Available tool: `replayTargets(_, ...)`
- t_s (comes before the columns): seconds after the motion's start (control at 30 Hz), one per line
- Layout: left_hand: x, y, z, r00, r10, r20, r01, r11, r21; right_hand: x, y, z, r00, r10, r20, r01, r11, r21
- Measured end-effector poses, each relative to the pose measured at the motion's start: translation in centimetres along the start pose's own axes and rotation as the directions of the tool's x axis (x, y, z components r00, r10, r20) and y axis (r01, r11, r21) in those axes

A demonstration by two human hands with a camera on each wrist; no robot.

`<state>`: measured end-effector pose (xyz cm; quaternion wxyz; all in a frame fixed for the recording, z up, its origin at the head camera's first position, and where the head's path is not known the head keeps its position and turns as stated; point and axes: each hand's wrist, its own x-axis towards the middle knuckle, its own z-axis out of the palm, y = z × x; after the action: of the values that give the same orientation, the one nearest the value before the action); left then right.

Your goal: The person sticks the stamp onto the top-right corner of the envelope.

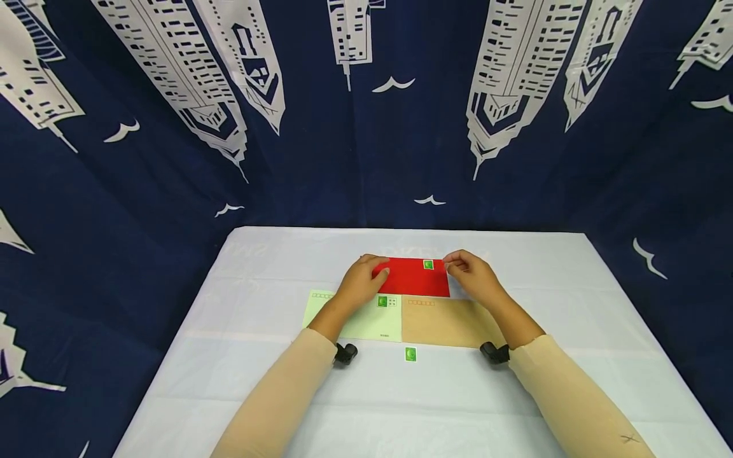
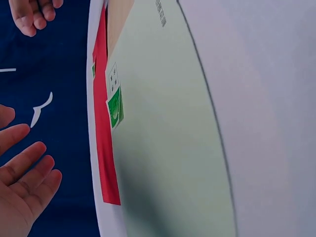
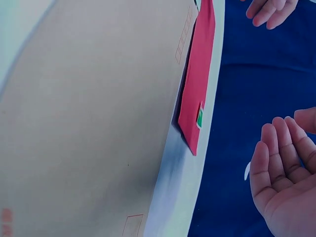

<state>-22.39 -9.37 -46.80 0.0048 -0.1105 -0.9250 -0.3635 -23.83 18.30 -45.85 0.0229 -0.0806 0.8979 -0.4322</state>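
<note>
A red envelope (image 1: 413,277) lies flat on the white table, with a green stamp (image 1: 428,264) near its upper right corner. Over the envelope's left end hovers my left hand (image 1: 362,280), its fingers loosely bent and nothing in them in the left wrist view. My right hand (image 1: 472,275) is beside the upper right corner, fingers relaxed and holding nothing in the right wrist view. Below, a pale green envelope (image 1: 366,326) bears another green stamp (image 2: 115,108) at its upper right. My left forearm hides part of it. To its right lies a brown envelope (image 1: 443,323).
A loose green stamp (image 1: 410,354) lies on the white tabletop (image 1: 395,407), nearer me than the envelopes. Dark wrist cameras (image 1: 345,353) sit below both wrists. Behind the table hangs a navy curtain (image 1: 321,172) printed with white buildings and birds.
</note>
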Motion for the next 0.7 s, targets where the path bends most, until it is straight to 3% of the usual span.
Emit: replayTargets(0.7, -1.6, 0.3, 0.6, 0.999, 0.053, 0.009, -0.053, 0.998, -0.016, -3.8, -0.8, 1.2, 0.995, -0.056, 0.086, 0.054, 0.998, 0.030)
